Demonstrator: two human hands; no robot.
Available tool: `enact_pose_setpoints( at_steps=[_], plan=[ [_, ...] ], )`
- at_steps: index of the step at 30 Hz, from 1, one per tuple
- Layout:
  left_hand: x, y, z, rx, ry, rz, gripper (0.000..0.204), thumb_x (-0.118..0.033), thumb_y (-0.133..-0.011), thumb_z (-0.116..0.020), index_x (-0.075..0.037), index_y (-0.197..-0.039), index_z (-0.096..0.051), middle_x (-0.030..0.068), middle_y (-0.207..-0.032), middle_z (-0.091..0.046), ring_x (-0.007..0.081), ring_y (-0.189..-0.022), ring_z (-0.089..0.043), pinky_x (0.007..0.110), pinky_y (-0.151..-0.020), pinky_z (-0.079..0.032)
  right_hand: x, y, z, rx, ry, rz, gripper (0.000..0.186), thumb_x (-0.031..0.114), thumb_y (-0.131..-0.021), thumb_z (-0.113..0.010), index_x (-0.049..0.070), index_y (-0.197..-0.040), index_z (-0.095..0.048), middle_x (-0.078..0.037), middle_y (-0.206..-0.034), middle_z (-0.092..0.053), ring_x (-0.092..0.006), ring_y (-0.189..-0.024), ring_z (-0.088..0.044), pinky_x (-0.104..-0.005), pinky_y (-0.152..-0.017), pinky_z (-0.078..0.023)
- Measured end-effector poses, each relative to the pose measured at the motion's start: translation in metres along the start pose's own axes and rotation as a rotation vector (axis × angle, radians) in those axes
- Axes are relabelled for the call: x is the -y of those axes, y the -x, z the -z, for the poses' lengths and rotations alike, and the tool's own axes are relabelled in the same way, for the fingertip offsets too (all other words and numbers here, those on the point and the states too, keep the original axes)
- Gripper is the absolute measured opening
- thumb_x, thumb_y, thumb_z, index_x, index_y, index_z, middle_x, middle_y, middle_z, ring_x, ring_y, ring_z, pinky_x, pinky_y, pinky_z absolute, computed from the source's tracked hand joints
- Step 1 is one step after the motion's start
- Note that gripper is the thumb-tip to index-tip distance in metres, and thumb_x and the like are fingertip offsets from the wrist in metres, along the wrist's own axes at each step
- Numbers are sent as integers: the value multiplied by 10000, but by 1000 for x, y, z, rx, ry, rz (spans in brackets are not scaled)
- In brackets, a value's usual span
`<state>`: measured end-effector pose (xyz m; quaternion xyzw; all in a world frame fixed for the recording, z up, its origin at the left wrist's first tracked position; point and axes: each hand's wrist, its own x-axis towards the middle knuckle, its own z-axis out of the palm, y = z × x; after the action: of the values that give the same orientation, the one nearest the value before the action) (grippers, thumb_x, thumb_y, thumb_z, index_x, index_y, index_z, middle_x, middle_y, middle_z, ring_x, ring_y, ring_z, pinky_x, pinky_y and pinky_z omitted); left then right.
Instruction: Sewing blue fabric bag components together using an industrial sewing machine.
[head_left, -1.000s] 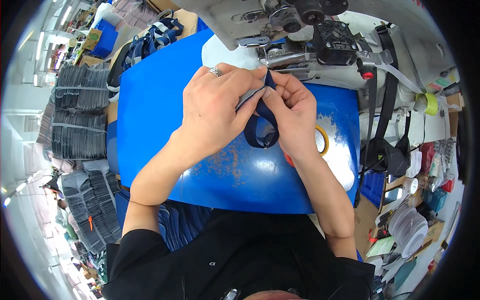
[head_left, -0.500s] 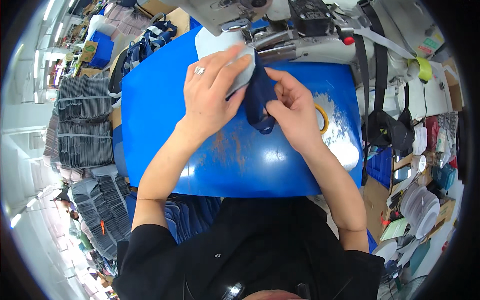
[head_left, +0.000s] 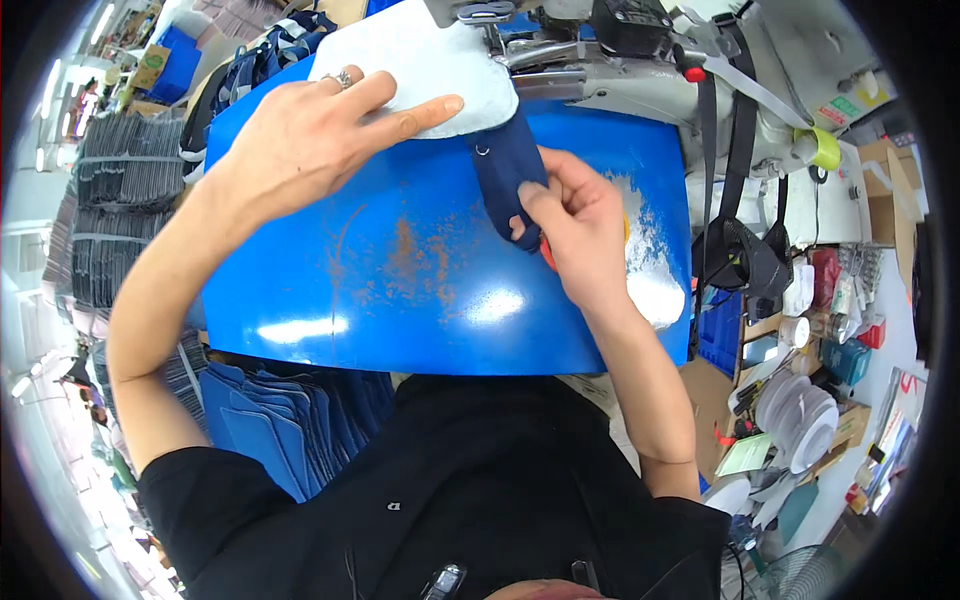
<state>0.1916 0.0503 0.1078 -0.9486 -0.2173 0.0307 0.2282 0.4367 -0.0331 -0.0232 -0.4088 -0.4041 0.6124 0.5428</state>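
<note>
A pale grey-white flat panel (head_left: 440,60) with rounded corners lies under the sewing machine (head_left: 560,75) head, its near edge over the blue tabletop. My left hand (head_left: 310,135) rests on the panel's left part, fingers partly stretched over it, a ring on one finger. From the panel's near right corner hangs a navy fabric strip (head_left: 497,165) with a small metal-looking loop. My right hand (head_left: 580,215) pinches this strip between thumb and fingers, to the right of its lower end. A pinkish fingertip shows at the strip's lower end.
The blue table (head_left: 400,300) has worn patches. Red and yellow bits of a curved thing (head_left: 627,230) show behind my right hand. Blue panels (head_left: 270,420) are stacked below the table's front left edge, grey stacks (head_left: 125,160) stand left, and black straps (head_left: 735,150) hang right.
My left hand has moved left along the panel, uncovering more of it. The panel now lies flatter and farther left. My right hand keeps hold of the navy strip, which is spread out more.
</note>
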Motion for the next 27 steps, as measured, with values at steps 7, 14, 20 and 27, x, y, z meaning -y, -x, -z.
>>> enact_pose_setpoints(
  at_steps=[7, 14, 20, 27],
  plan=[
    [9, -11, 29, 87, -13, -78, 692, -93, -844, -699, -277, -1500, -578, 65, -948, -543, 193, -698, -642, 332, -613, -547, 1, 0, -3, 39, -25, 19, 408, -12, -952, -612, -44, -1357, -643, -8, -874, -722, -49, -780, -646, -231, -790, -530],
    [9, -34, 41, 255, -98, -16, 535, -90, -902, -694, -220, -1420, -670, 74, -1030, -592, 174, -691, -664, 308, -608, -543, -8, -31, -5, 31, -102, 25, 382, -1, -938, -632, -39, -1316, -662, -70, -1041, -756, -82, -886, -678, -256, -871, -556],
    [-2, -40, 45, 272, -73, 38, 516, -73, -848, -708, -150, -1358, -702, 98, -1023, -636, 211, -676, -691, 314, -608, -557, -8, -43, -8, 40, -132, 47, 373, -7, -937, -625, -42, -1307, -660, -81, -1052, -755, -110, -914, -701, -272, -869, -568],
    [-35, -44, 31, 149, 1, 199, 527, -57, -791, -714, -53, -1317, -690, 119, -985, -667, 287, -750, -731, 372, -628, -576, -17, -55, -7, 64, -159, 120, 373, -30, -926, -605, -55, -1294, -658, -47, -1036, -745, -77, -874, -673, -235, -831, -538]
  ],
)
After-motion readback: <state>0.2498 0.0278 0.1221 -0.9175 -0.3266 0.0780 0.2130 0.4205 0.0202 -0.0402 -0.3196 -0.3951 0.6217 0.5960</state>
